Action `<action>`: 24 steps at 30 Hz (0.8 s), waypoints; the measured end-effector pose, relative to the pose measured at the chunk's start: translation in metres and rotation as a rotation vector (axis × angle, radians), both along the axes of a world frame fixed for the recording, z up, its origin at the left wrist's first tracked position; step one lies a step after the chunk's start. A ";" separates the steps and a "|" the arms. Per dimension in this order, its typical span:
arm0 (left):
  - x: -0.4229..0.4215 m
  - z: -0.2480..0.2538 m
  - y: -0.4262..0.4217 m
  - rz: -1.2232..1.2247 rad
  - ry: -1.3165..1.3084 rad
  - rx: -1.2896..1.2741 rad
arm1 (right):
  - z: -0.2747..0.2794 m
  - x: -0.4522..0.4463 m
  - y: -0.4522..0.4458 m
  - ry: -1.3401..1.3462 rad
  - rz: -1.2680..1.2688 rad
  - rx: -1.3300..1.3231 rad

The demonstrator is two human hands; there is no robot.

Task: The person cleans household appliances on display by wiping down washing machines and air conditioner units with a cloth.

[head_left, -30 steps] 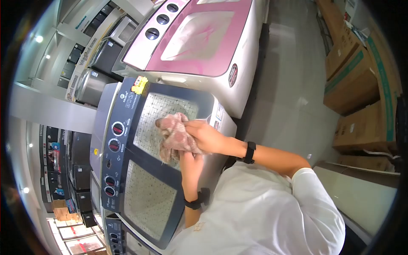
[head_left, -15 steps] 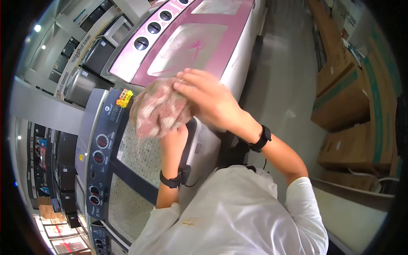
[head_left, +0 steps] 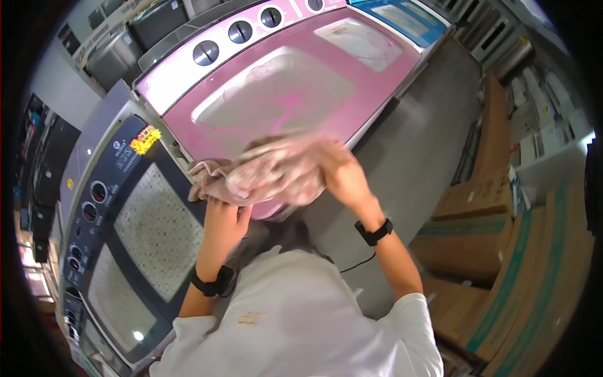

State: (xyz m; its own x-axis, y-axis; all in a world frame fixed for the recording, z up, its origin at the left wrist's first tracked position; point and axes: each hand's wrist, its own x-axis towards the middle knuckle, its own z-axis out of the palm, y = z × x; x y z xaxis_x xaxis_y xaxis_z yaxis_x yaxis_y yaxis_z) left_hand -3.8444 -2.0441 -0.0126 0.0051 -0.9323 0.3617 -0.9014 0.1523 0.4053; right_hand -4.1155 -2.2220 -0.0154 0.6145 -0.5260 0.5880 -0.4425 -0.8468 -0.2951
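A crumpled pinkish-brown cloth (head_left: 270, 176) hangs between my two hands, blurred by motion. My left hand (head_left: 223, 226) is closed on its left part from below, with most fingertips hidden under the folds. At the cloth's right end is my right hand (head_left: 345, 179), gripping it, its fingers smeared and partly covered. Just beyond the cloth stands a pink-topped twin-tub washing machine (head_left: 370, 100) with dark round knobs. To the left of my left hand is a dark blue washing machine (head_left: 182, 270) with patterned lids and a yellow price sticker (head_left: 146, 139).
Cardboard boxes (head_left: 465, 245) with green tape line the right side. A grey floor aisle (head_left: 427, 107) runs between them and the machines. A blue-topped washer (head_left: 408, 22) stands past the pink one, and more appliances (head_left: 113, 60) sit at the upper left.
The bunched cloth has spread out sideways between my hands. My right hand has moved from on top of it to its right end. My view has turned, bringing the pink washer nearer the middle.
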 end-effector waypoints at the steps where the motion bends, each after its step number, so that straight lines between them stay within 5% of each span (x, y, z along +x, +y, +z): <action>1: -0.005 0.000 -0.010 0.036 -0.053 -0.007 | -0.003 -0.011 -0.028 -0.006 -0.075 -0.004; 6: -0.042 -0.003 -0.058 0.220 -0.176 0.087 | -0.014 -0.019 -0.126 0.224 -0.416 -0.174; 13: -0.056 0.014 -0.097 0.183 0.035 -0.023 | -0.021 -0.034 -0.058 0.212 -0.071 0.080; 15: -0.057 0.029 -0.106 0.228 0.043 -0.098 | -0.015 -0.056 -0.078 0.302 -0.143 0.095; 21: -0.040 0.055 -0.137 0.529 -0.063 0.253 | -0.020 -0.101 -0.210 0.315 -0.351 0.148; 24: -0.042 0.053 -0.138 0.514 -0.060 0.256 | -0.020 -0.082 -0.217 0.265 -0.303 -0.063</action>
